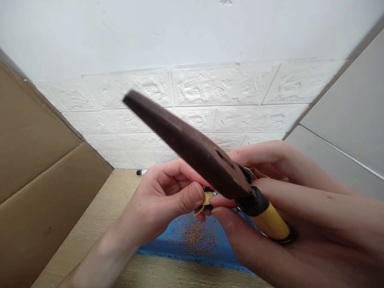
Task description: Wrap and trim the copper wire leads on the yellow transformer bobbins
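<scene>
My left hand [168, 196] is closed, with thumb and fingers pinching a small yellow-and-black component [209, 197] that looks like a taped coil or transformer. A thin yellow strip hangs off its lower left side. From the other side, the thumb and a fingertip of my right hand [240, 224] press against the same piece. Pliers [192, 144] with rusty brown jaws and yellow-and-black handles are also held in my right hand, jaws slanting up to the left in front of the camera. Most of the handles are hidden by my fingers.
Below the hands lies a blue mat [168, 240] with a heap of short copper-coloured wire bits [196, 238]. It rests on a wooden table [99, 204]. A black-and-white marker [141, 172] is by the back wall. Cardboard [45, 160] stands at left, a pale panel [345, 112] at right.
</scene>
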Demonstrator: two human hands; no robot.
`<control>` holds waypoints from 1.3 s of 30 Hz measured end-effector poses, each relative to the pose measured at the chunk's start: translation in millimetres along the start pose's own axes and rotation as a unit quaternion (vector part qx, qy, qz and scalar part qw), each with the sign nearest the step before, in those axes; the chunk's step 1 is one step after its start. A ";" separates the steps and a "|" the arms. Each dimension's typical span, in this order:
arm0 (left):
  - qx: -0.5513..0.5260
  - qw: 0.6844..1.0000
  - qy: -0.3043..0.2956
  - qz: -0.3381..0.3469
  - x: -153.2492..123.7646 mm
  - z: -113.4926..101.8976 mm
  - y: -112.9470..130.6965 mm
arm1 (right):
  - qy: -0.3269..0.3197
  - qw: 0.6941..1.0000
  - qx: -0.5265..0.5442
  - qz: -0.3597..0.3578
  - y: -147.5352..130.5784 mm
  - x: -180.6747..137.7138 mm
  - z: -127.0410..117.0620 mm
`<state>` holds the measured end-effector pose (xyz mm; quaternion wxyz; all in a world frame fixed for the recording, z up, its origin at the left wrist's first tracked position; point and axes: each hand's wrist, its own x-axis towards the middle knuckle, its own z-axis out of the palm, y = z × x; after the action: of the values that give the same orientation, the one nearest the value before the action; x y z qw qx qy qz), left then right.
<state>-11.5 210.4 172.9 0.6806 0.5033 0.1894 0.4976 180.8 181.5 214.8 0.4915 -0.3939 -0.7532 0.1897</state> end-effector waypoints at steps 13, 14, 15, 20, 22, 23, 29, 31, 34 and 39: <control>-0.025 0.999 0.024 0.007 -6.6 7.9 5.2 | 0.057 0.996 0.028 -0.057 2.5 -16.4 6.7; -0.026 0.999 0.032 0.017 -7.1 9.8 5.2 | 0.069 0.995 0.028 -0.062 -1.0 -15.7 9.3; -0.025 0.999 0.038 0.018 -7.6 11.3 4.7 | 0.077 0.995 0.027 -0.066 -3.6 -14.8 11.6; -0.012 0.997 0.064 -0.042 -9.1 14.5 0.4 | 0.086 0.993 0.017 -0.074 -0.8 -12.0 14.8; -0.006 0.995 0.077 -0.070 -8.8 15.2 -0.8 | 0.075 0.993 0.022 -0.085 4.3 -10.9 12.5; -0.004 0.993 0.079 -0.083 -8.6 15.6 -1.3 | 0.066 0.994 0.027 -0.085 6.6 -10.3 11.2; -0.007 0.993 0.081 -0.087 -8.2 21.1 -2.3 | 0.047 0.995 0.020 -0.091 12.1 -10.4 6.7; -0.016 0.993 0.083 -0.086 -8.2 22.7 -2.2 | 0.054 0.994 0.022 -0.091 13.3 -11.6 5.9; -0.040 0.990 0.070 -0.111 -9.2 22.2 -1.4 | 0.023 0.996 0.020 -0.081 16.0 -12.5 4.6; -0.069 0.986 0.056 -0.139 -11.3 17.5 -0.9 | 0.017 0.997 0.039 -0.071 13.4 -12.0 6.5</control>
<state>-2.7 191.9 176.7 0.7646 0.3951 0.2603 0.4377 182.9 181.1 195.8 0.5319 -0.3233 -0.7623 0.1772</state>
